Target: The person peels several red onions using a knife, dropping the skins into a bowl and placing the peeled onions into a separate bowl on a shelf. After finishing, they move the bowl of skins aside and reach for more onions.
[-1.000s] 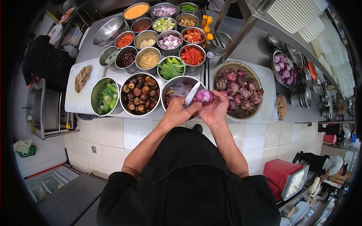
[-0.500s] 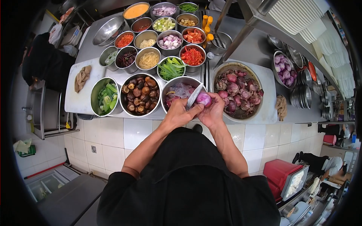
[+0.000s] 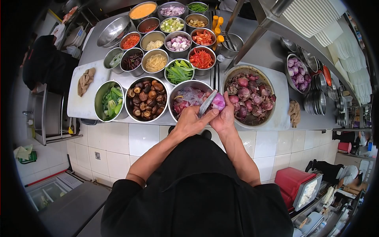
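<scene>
At far left, a white cutting board (image 3: 85, 103) carries a brown cloth (image 3: 85, 81). Beside it stands a steel bowl of cut greens (image 3: 109, 101), then a larger bowl of whole brown mushrooms (image 3: 146, 99). Behind these, smaller steel containers hold chopped ingredients, among them green beans (image 3: 178, 71) and sliced red pepper (image 3: 201, 58).

At centre, the left hand (image 3: 192, 121) is closed around the handle of a knife (image 3: 207, 103), fingers clamped together; the blade angles up and right and lies against a red onion (image 3: 218, 102). The right hand (image 3: 224, 118) grips that onion from the right, fingers curled tight on it, thumb near the blade. The onion is held in the air over the right rim of a steel bowl of purple peelings (image 3: 188, 97), just left of the colander.

To the right, a large colander (image 3: 248, 94) holds unpeeled red onions. A second brown cloth (image 3: 294, 111) lies beside it. Further right, a bowl of peeled onions (image 3: 297, 73) sits under a shelf, with stacked steel dishes (image 3: 317, 100) near it.
</scene>
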Demonstrator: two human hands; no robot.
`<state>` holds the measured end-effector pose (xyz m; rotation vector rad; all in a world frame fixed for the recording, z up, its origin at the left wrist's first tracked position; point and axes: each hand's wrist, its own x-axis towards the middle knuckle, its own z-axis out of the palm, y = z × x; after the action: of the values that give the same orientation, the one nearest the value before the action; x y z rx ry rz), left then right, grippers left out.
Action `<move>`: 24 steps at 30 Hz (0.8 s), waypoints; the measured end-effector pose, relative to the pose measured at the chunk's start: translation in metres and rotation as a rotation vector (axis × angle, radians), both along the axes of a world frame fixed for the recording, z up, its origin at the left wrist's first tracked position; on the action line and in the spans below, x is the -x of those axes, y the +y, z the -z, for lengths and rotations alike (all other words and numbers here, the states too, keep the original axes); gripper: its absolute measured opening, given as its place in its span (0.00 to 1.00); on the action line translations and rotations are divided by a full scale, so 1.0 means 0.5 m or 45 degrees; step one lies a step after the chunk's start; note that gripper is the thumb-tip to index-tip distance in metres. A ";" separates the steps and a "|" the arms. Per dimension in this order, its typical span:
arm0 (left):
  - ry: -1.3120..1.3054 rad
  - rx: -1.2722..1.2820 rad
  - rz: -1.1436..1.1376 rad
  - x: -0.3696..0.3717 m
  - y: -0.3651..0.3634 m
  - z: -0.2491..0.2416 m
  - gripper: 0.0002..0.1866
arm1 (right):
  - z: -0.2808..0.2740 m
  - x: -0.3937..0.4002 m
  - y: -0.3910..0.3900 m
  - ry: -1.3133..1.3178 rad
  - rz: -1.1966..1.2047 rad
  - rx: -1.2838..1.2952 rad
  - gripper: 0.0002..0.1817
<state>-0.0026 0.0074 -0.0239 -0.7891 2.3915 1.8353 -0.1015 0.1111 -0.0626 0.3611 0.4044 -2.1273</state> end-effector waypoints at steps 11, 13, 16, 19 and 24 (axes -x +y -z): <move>0.087 -0.001 0.006 0.009 0.001 -0.020 0.33 | 0.003 -0.010 -0.018 0.236 0.079 -0.110 0.23; 0.070 0.005 0.002 0.009 0.000 -0.020 0.33 | -0.003 -0.013 -0.021 0.287 0.098 -0.135 0.23; 0.134 0.035 -0.027 0.006 0.004 -0.018 0.34 | -0.012 -0.017 -0.021 0.376 0.152 -0.247 0.23; 0.164 0.046 -0.011 0.000 0.006 -0.017 0.34 | -0.026 -0.019 -0.021 0.477 0.204 -0.368 0.22; 0.284 0.019 0.016 -0.011 0.017 0.016 0.34 | -0.037 -0.023 -0.020 0.650 0.252 -0.472 0.22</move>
<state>0.0030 0.0159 -0.0318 -0.5966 2.5346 2.0005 -0.0901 0.1010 -0.0443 0.0572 1.1053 -2.3250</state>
